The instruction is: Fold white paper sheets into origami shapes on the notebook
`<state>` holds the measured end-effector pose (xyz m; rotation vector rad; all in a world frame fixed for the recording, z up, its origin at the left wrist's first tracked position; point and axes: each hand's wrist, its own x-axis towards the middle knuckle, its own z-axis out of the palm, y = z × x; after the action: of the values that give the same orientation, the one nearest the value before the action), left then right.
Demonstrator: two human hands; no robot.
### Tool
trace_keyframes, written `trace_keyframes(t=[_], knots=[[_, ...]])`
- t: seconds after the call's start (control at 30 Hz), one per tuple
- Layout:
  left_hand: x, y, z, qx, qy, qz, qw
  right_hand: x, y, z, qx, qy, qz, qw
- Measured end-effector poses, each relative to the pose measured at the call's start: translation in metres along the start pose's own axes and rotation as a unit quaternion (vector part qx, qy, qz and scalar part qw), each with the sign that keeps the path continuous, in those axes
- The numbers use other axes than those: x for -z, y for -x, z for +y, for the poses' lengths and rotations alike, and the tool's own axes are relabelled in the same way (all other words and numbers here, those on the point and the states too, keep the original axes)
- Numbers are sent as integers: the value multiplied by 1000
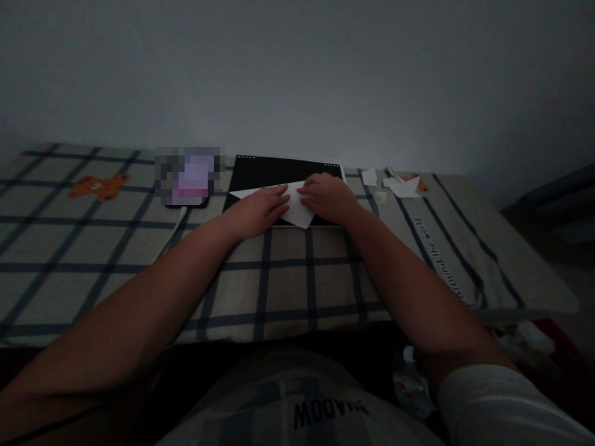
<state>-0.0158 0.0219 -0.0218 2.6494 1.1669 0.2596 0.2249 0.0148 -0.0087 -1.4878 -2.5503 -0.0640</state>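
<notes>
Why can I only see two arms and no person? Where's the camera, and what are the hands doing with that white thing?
The camera sits on the person's head and looks down, so you see only their own arms reaching forward. There is only this one picture, and it is dark. The left hand lies flat on a sheet of white paper, and the right hand rests on it too, fingers curled; it is too dim to tell whether they pinch it. The paper lies on a black board, on a checked tablecloth with an orange bear print. To the right are small white paper scraps. To the left is a blurred-out thing and a white cable.
</notes>
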Motion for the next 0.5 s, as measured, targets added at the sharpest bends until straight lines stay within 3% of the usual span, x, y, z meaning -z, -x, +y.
trace_keyframes(t=[0.2,0.5], knots=[[-4,0,-5,2,-2,18,1000,-6,-3,0,41,-48,-23,998],[-5,-3,-5,13,-17,12,1000,-14,-6,-1,41,-34,-31,998]])
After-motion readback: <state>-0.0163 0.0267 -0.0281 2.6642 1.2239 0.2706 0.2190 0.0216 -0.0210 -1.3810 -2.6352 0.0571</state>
